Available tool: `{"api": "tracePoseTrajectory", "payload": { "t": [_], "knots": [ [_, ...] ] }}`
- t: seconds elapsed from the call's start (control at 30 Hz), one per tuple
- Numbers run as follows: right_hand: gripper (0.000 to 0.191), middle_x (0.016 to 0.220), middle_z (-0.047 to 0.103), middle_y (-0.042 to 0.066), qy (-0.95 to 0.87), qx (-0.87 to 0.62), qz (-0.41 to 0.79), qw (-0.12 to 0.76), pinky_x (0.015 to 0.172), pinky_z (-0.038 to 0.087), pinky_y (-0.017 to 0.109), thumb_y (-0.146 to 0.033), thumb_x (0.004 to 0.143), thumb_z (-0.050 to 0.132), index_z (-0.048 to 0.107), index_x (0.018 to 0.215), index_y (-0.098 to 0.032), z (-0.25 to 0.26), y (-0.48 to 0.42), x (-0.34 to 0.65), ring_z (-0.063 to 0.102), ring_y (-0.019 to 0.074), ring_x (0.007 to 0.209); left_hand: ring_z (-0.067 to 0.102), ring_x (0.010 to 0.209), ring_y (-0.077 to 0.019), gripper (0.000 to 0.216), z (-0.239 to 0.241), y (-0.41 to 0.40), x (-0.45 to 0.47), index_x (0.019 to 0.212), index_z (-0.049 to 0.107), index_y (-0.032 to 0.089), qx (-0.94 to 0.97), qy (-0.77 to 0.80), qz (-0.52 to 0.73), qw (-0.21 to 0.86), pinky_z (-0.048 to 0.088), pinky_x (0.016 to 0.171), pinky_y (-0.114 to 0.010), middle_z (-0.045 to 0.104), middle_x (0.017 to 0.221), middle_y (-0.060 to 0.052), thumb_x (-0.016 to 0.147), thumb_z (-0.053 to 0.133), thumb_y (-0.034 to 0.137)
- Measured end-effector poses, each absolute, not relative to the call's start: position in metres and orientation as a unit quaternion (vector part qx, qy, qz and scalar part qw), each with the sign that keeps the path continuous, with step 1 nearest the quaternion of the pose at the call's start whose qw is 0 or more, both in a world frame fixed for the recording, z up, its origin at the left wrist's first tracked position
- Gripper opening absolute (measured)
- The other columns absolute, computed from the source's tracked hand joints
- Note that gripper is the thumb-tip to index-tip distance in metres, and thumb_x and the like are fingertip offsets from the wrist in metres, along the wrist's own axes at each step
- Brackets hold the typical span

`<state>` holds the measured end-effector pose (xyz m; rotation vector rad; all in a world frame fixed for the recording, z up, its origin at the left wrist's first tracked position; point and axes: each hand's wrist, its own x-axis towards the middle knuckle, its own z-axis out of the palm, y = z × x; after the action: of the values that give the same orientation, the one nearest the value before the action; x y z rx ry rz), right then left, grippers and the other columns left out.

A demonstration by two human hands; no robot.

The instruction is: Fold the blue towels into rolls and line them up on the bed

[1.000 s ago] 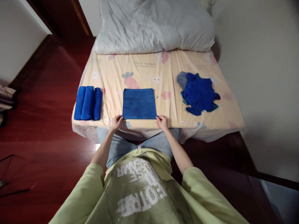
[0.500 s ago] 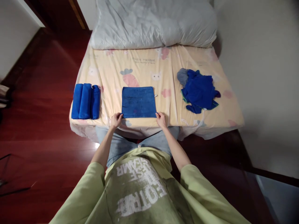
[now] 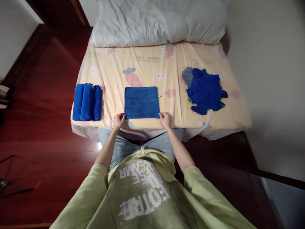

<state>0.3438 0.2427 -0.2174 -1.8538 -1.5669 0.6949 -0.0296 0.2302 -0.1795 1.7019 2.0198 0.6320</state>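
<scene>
A blue towel (image 3: 142,102) lies flat in front of me on the bed, a small white tag sticking out at its right edge. My left hand (image 3: 119,121) pinches the towel's near left corner between thumb and fingers. The near right corner is pinched by my right hand (image 3: 165,120) in the same way. To the left rest several rolled blue towels (image 3: 87,102), side by side. On the right is a crumpled heap of blue cloths (image 3: 206,90) with green edging, and a grey cloth (image 3: 187,75) sits at its upper left.
The bed (image 3: 111,73) has a yellow sheet printed with carrots and animal faces. A pale grey quilt (image 3: 157,24) is bunched across its far side. A wall (image 3: 269,79) stands to the right. Dark red flooring (image 3: 47,127) surrounds the bed's left and near sides.
The view has shifted slightly. Both hands keep their pinch on the near corners, and the towel lies as before.
</scene>
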Motion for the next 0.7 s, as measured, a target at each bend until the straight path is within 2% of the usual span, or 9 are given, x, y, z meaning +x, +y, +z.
{"api": "tracePoseTrajectory", "payload": {
  "t": [0.13, 0.37, 0.47, 0.57, 0.7],
  "knots": [
    [0.038, 0.084, 0.078, 0.009, -0.549, -0.718, 0.270, 0.332, 0.064, 0.049, 0.029, -0.054, 0.095, 0.057, 0.073, 0.092, -0.020, -0.215, 0.243, 0.340, 0.069, 0.0212, 0.069, 0.072, 0.090, -0.0270, 0.037, -0.178, 0.232, -0.026, 0.102, 0.077, 0.017, 0.589, 0.743, 0.226, 0.223, 0.050, 0.079, -0.032, 0.078, 0.093, -0.011, 0.096, 0.055, 0.046],
    [0.037, 0.084, 0.078, 0.009, -0.527, -0.735, 0.269, 0.331, 0.062, 0.050, 0.029, -0.056, 0.091, 0.061, 0.073, 0.085, -0.021, -0.204, 0.243, 0.335, 0.071, 0.0216, 0.071, 0.074, 0.092, -0.0259, 0.028, -0.174, 0.234, -0.023, 0.102, 0.073, 0.022, 0.536, 0.775, 0.229, 0.245, 0.050, 0.079, -0.031, 0.079, 0.091, -0.008, 0.093, 0.058, 0.044],
    [0.044, 0.082, 0.077, 0.008, -0.498, -0.730, 0.309, 0.350, 0.052, 0.047, 0.028, -0.063, 0.088, 0.059, 0.073, 0.087, -0.021, -0.200, 0.242, 0.334, 0.066, 0.0189, 0.060, 0.073, 0.094, -0.0256, 0.024, -0.172, 0.234, -0.026, 0.097, 0.071, 0.023, 0.530, 0.774, 0.228, 0.261, 0.050, 0.081, -0.030, 0.078, 0.091, -0.006, 0.091, 0.059, 0.042],
    [0.052, 0.081, 0.075, 0.007, -0.461, -0.722, 0.366, 0.364, 0.038, 0.037, 0.027, -0.070, 0.084, 0.060, 0.072, 0.090, -0.020, -0.196, 0.240, 0.333, 0.056, 0.0150, 0.046, 0.071, 0.094, -0.0251, 0.020, -0.171, 0.234, -0.029, 0.092, 0.070, 0.023, 0.523, 0.773, 0.230, 0.278, 0.050, 0.082, -0.030, 0.077, 0.090, -0.005, 0.089, 0.059, 0.040],
    [0.054, 0.083, 0.075, 0.007, -0.438, -0.718, 0.393, 0.371, 0.032, 0.032, 0.027, -0.072, 0.082, 0.062, 0.071, 0.090, -0.020, -0.191, 0.239, 0.331, 0.050, 0.0125, 0.039, 0.069, 0.092, -0.0246, 0.019, -0.170, 0.234, -0.031, 0.087, 0.069, 0.023, 0.521, 0.770, 0.231, 0.285, 0.048, 0.082, -0.031, 0.076, 0.088, -0.004, 0.086, 0.060, 0.040]
  ]
}}
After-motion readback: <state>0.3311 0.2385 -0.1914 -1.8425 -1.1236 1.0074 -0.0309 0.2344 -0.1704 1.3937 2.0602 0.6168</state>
